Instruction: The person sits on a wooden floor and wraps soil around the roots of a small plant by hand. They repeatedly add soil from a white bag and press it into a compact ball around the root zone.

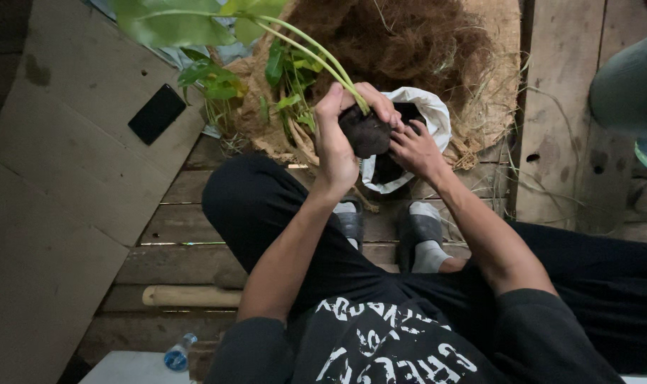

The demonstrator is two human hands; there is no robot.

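While the person squats on the plank floor (195, 235), both hands work a dark soil root ball (366, 132) held just above a white bag (430, 107) of dark soil, at about 12 o'clock from the knees.

Step, as I read it: shaping or packing soil around the roots of a small plant with long pale green stems (316, 53). Stems run up toward 11 o'clock to a big leaf (167, 21).

Left hand (335, 139): fingers curled closed around the top of the root ball where the stems come out, thumb side over the stem base. Firm wrap, not spread.

Right hand (412, 146): fingers partly spread, tips pressing the right side of the ball. Touching, not gripping fully.

Next move likely needs the left hand to keep the stems steady while the right supports the ball from below; loose soil could crumble off.

Around: brown coconut fibre heap (408, 43) at 12 o'clock, more small plants (217, 82) at 11, black phone (157, 113) on a board at 10, wooden handle (192, 296) at 8, water bottle (178, 353) at 7.
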